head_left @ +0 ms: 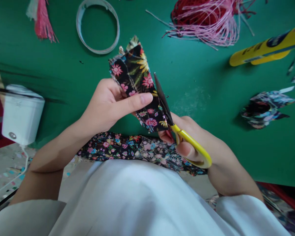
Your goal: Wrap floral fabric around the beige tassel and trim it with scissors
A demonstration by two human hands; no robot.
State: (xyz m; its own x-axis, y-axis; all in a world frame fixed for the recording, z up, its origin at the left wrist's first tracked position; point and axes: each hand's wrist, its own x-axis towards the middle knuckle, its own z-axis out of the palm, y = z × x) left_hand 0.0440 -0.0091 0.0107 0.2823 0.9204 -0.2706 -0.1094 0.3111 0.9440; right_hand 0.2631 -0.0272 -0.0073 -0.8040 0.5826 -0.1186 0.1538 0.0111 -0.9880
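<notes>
A folded black floral cloth piece (140, 77) is pinched in my left hand (113, 106), its thumb lying flat across the front. My right hand (184, 137) grips yellow-handled scissors (194, 147), thumb through the handle loop. The dark blades point up and to the left along the cloth's right edge; whether they are parted cannot be made out. Below both hands, a long strip of similar floral fabric (127, 147) lies along the table's near edge, against the light blue garment.
On the green table (201, 78) are a pale ring (80, 29), pink tassels (43, 23), red and pink strings (206, 19), a yellow bottle (258, 49) and a crumpled floral piece (260, 108). A white corded box (23, 114) stands left.
</notes>
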